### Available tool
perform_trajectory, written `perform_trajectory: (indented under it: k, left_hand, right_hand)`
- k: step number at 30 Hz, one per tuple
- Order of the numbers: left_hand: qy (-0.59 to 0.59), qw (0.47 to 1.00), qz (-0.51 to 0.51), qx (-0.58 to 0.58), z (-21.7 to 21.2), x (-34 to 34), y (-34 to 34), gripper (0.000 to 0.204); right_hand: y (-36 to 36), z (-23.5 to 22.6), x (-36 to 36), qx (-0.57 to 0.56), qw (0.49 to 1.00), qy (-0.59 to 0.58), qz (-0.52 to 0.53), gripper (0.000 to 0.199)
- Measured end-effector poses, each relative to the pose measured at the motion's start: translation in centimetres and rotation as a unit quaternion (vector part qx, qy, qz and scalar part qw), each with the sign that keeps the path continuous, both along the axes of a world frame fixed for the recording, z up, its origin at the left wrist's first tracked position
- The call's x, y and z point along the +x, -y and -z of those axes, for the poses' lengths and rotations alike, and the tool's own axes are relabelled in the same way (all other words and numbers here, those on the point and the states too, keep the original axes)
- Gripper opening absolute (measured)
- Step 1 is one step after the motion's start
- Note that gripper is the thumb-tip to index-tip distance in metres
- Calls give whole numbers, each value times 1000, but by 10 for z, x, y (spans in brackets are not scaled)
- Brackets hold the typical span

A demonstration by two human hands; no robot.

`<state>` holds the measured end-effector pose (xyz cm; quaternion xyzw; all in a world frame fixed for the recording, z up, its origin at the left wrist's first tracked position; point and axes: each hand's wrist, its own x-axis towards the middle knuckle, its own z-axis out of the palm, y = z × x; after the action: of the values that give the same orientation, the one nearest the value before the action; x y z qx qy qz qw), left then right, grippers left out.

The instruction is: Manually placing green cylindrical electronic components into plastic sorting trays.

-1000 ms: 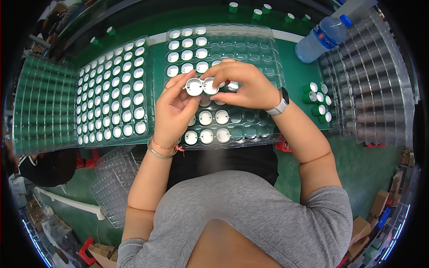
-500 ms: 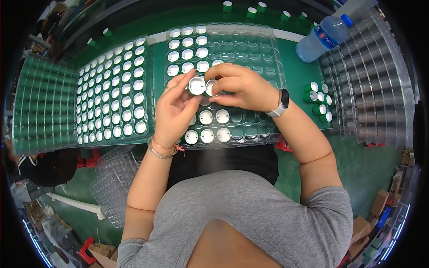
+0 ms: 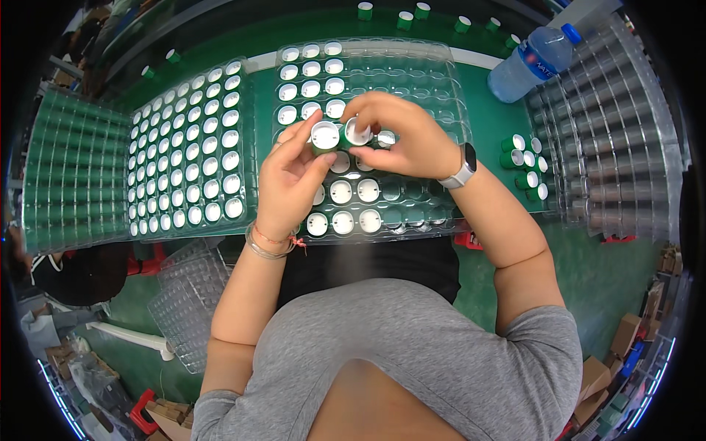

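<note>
Two small green caps with white insides are being held side by side above the middle of a clear plastic tray (image 3: 434, 81). The left cap (image 3: 324, 136) is sitting pinched in the grip of the left hand (image 3: 288, 180), thumb below and fingers curled round it. The right cap (image 3: 357, 133) is being clasped by the right hand (image 3: 403, 136), whose fingers are closing over its top; the two caps are touching or nearly touching.

The tray under the hands is lying on the green worktop (image 3: 485, 81) with some pockets filled: nine caps are showing in three rows of three at its far left corner, and about seven more in the near rows, partly hidden by the hands. To the left, a second tray (image 3: 187, 147) is lying full of caps, too many to count surely. Further left a stack of empty trays (image 3: 70, 176) is standing, and another stack (image 3: 610, 140) at the right. Seven loose caps (image 3: 523, 165) are sitting between tray and right stack. One water bottle (image 3: 531, 62) is lying at the far right. The right wrist is wearing a watch (image 3: 462, 167), the left a bracelet (image 3: 268, 246).
</note>
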<state>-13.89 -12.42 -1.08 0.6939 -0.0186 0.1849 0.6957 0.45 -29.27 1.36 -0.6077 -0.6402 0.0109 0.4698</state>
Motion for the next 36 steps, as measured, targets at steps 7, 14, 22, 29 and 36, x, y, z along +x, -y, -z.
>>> perform_trajectory:
  k: [7,14,22,29,36]
  left_hand:
    - [-6,998,-38,53,-3,0,0,54]
    - [0,997,-56,-48,-8,1,9,52]
    - [24,997,-72,-33,0,2,-1,42]
    - [25,996,-74,-49,-2,0,1,43]
    - [-26,992,-55,-110,-4,-3,-1,40]
  right_hand:
    - [5,-6,1,-6,993,-91,73,39]
    - [4,-1,3,-45,992,-118,27,44]
    - [3,-2,4,-57,991,-121,7,39]
    - [5,-5,3,-83,986,-148,5,40]
    - [7,5,7,-44,953,-297,33,45]
